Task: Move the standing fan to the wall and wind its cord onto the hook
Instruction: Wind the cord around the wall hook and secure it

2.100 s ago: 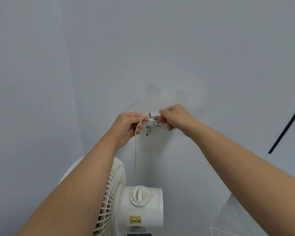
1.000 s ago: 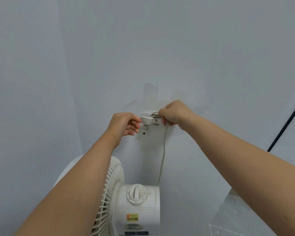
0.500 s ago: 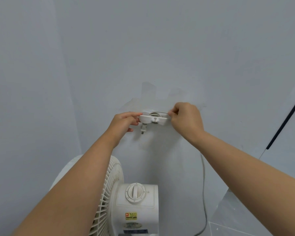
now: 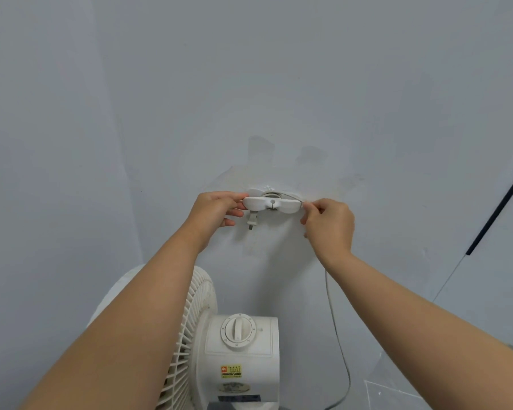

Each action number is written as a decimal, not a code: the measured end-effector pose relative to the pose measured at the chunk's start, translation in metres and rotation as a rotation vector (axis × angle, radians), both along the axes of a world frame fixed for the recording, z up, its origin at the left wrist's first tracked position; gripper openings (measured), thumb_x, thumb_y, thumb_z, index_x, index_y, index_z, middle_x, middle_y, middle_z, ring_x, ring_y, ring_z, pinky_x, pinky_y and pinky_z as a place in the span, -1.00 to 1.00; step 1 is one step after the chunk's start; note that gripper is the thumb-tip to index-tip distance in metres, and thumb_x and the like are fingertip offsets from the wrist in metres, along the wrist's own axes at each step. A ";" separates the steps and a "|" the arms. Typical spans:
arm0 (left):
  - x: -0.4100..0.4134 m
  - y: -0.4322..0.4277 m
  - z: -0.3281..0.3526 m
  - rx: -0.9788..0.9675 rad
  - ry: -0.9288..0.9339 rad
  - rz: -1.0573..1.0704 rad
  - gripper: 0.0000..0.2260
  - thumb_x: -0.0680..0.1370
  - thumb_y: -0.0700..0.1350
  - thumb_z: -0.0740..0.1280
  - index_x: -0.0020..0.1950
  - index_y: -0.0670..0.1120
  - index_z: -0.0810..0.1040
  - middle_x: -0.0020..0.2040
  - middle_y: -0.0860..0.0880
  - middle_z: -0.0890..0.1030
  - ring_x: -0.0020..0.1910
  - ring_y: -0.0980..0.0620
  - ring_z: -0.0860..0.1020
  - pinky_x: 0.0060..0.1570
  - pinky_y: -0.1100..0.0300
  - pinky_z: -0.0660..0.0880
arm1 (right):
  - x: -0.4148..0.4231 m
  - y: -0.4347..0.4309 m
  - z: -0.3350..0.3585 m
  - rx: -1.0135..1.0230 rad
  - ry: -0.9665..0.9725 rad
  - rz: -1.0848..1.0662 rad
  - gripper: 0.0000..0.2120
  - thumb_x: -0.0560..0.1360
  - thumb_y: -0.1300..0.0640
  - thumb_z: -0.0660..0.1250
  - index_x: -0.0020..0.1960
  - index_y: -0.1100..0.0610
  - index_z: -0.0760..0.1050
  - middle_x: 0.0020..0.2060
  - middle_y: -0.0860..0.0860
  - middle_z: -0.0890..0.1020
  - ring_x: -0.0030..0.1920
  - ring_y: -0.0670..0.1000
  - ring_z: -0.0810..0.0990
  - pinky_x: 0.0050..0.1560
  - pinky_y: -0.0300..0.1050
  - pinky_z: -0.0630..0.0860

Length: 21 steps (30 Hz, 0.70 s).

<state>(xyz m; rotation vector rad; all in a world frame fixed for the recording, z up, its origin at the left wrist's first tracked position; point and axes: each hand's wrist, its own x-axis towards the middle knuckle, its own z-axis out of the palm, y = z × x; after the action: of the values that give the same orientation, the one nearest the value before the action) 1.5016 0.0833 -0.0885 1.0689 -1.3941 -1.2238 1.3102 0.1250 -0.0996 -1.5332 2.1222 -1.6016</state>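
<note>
right hand (image 4: 329, 224) pinching cord (image 4: 335, 321), at hook (image 4: 271, 204) end

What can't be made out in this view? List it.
Head view only.
Turns of cord on the hook: hidden behind its front plate.
Base of the fan: cut off by the bottom edge.
The grille: mostly covered by the left forearm.
Print on the yellow label: too small.
The cord's lower end: leaves the bottom edge.

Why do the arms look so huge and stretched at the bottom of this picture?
Head view: the wide-angle lens stretches forearms toward the lower corners; soft, even light, faint shadow below the hook; fan, cord, left hand and right hand look sharp; no glare.
</note>
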 end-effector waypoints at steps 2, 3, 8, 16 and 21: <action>0.000 0.000 0.000 0.000 -0.004 -0.003 -0.72 0.51 -0.31 0.18 -0.10 -0.02 0.63 -0.16 -0.04 0.63 -0.19 0.03 0.57 -0.15 0.19 0.49 | 0.000 0.002 0.000 0.022 -0.109 -0.030 -0.61 0.49 0.01 0.32 -0.37 0.27 0.55 -0.50 0.11 0.59 -0.39 0.15 0.60 -0.23 -0.02 0.56; 0.000 0.000 0.000 0.001 -0.010 -0.003 -0.72 0.52 -0.31 0.18 -0.10 -0.01 0.63 -0.16 -0.04 0.64 -0.19 0.04 0.57 -0.15 0.18 0.49 | -0.001 0.003 -0.001 0.039 -0.171 -0.044 -0.57 0.48 -0.04 0.34 -0.40 0.28 0.55 -0.53 0.09 0.59 -0.43 0.11 0.59 -0.25 -0.05 0.55; -0.001 0.001 0.000 0.009 -0.023 0.001 -0.71 0.52 -0.31 0.17 -0.07 -0.01 0.62 -0.14 -0.03 0.64 -0.18 0.04 0.58 -0.16 0.19 0.48 | 0.002 0.001 -0.013 0.175 -0.517 0.061 -0.60 0.47 -0.02 0.37 -0.44 0.20 0.49 -0.54 0.09 0.58 -0.61 -0.01 0.46 -0.51 -0.17 0.44; -0.003 0.001 0.001 0.022 -0.012 0.026 -0.74 0.52 -0.31 0.20 0.03 -0.09 0.63 -0.15 -0.03 0.63 -0.20 0.03 0.58 -0.20 0.21 0.48 | 0.017 -0.005 -0.029 0.313 -0.603 0.189 -0.66 0.55 0.11 0.29 -0.38 0.20 0.47 -0.52 0.08 0.45 -0.55 0.01 0.33 -0.53 -0.23 0.27; -0.003 0.000 0.001 0.026 -0.003 0.043 -0.76 0.52 -0.30 0.20 -0.03 -0.08 0.64 -0.13 -0.05 0.65 -0.23 0.04 0.60 -0.22 0.22 0.47 | 0.015 -0.005 -0.041 0.493 -0.627 0.275 -0.54 0.54 -0.09 0.27 -0.40 0.19 0.37 -0.54 0.05 0.34 -0.56 -0.03 0.21 -0.51 -0.25 0.15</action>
<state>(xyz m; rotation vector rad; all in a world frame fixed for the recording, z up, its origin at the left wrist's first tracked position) 1.4985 0.0830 -0.0871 1.1141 -1.3537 -1.2126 1.3251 0.1200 -0.1408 -0.9477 1.6883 -1.1402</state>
